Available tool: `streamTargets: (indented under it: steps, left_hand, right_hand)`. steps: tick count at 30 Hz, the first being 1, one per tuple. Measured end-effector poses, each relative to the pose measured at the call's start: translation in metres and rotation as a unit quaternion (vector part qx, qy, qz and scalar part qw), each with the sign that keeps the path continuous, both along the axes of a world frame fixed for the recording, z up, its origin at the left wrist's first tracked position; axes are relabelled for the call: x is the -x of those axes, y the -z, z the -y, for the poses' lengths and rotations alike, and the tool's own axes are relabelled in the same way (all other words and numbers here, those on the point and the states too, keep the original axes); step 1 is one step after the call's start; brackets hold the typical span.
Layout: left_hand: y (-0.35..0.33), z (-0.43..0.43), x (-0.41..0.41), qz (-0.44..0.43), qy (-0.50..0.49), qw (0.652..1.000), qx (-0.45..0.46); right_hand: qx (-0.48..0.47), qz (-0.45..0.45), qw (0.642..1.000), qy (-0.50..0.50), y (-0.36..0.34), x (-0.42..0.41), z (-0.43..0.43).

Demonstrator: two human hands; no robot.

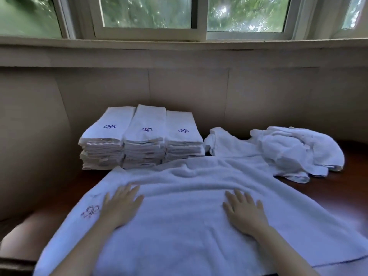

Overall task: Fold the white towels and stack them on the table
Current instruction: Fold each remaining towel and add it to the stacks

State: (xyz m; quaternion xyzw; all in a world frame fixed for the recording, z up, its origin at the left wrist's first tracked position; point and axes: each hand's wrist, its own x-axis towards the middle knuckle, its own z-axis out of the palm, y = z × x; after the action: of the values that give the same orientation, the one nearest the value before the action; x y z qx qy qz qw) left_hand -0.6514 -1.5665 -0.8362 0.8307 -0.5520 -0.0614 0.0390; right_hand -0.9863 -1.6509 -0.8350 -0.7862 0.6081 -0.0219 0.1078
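A sliding window [147, 14] ran across twelve o'clock, with green foliage [247, 10] blurred behind it and soft daylight coming in. Below its sill [119, 41] stood a beige panelled wall [189, 88]. A dark wooden table [352, 176] showed at three o'clock.

Left grip [121, 206], right grip [245, 213]: flat, palm-down

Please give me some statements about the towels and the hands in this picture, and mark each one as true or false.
1. The unfolded pile lies right of the folded towels. True.
2. The folded towels stand in two stacks. False: three stacks, side by side.
3. The left hand and the right hand both lie flat on the spread towel. True.
4. The spread towel bears no embroidery. False: a blue emblem shows beside the left hand.
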Motion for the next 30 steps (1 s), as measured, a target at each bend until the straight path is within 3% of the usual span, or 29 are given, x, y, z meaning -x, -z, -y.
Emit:
streamTargets:
  steps: [7, 13, 16, 24, 27, 30]
  left_hand:
    - [-0.007, -0.023, -0.02, -0.019, 0.002, 0.998, -0.064]
    - [0.01, -0.024, 0.024, 0.008, 0.11, 0.994, -0.027]
    - [0.01, -0.019, 0.017, -0.015, 0.111, 0.993, -0.03]
    - [0.001, -0.023, -0.069, 0.003, -0.053, 0.998, 0.031]
    - [-0.003, -0.017, -0.08, -0.013, -0.113, 0.991, 0.068]
    - [-0.009, -0.005, -0.082, 0.026, -0.183, 0.972, 0.143]
  right_hand:
    - [-0.008, -0.02, 1.0, 0.0, 0.007, -0.006, -0.063]
    - [-0.005, -0.035, 0.998, -0.048, 0.008, -0.026, -0.079]
    - [-0.006, -0.024, 0.998, -0.054, 0.007, -0.024, -0.065]
    - [0.0, -0.074, 0.997, 0.015, -0.013, -0.004, -0.029]
    - [0.019, -0.077, 0.997, 0.011, -0.035, -0.015, -0.008]
    - [0.031, -0.062, 0.998, 0.005, -0.05, -0.029, 0.028]
